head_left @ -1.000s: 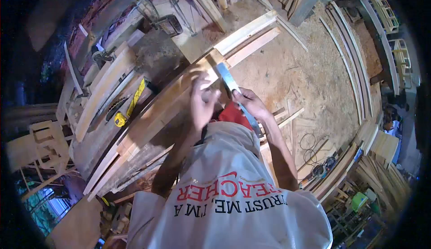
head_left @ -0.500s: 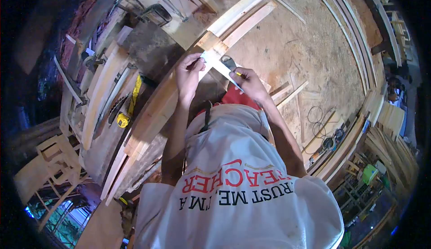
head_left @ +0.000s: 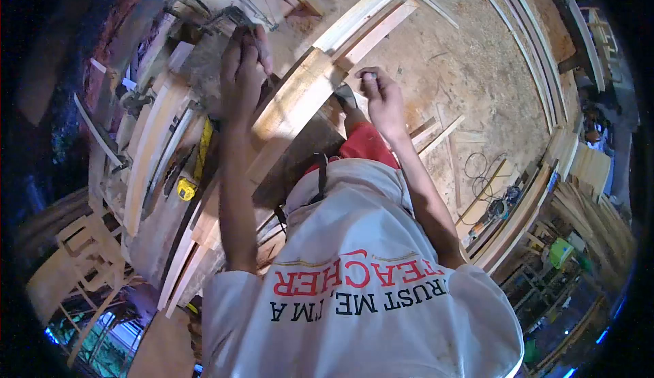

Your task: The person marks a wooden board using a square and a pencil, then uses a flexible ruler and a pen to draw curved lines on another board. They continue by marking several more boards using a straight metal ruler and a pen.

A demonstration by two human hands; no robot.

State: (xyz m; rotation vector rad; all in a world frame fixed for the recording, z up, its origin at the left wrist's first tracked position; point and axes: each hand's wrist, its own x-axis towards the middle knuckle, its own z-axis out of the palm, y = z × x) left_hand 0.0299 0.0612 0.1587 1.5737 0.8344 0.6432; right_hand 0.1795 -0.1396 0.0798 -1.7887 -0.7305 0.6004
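At bench centre, curved plank (head_left: 300, 99) runs 7 to 1 o'clock. Square that lay across it is now off. Left hand (head_left: 242, 71) has lifted to 11 o'clock, fisted on dark object, can't tell what. Right hand (head_left: 381, 95) curled shut at plank's 3 o'clock edge. Hands apart, so marking looks done.

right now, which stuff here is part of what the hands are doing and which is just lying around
In hand:
left hand, raised beside the long plank
right hand, fisted on that plank's other side

Lying about:
yellow tape measure
cables on the sawdust floor
wooden chair frame
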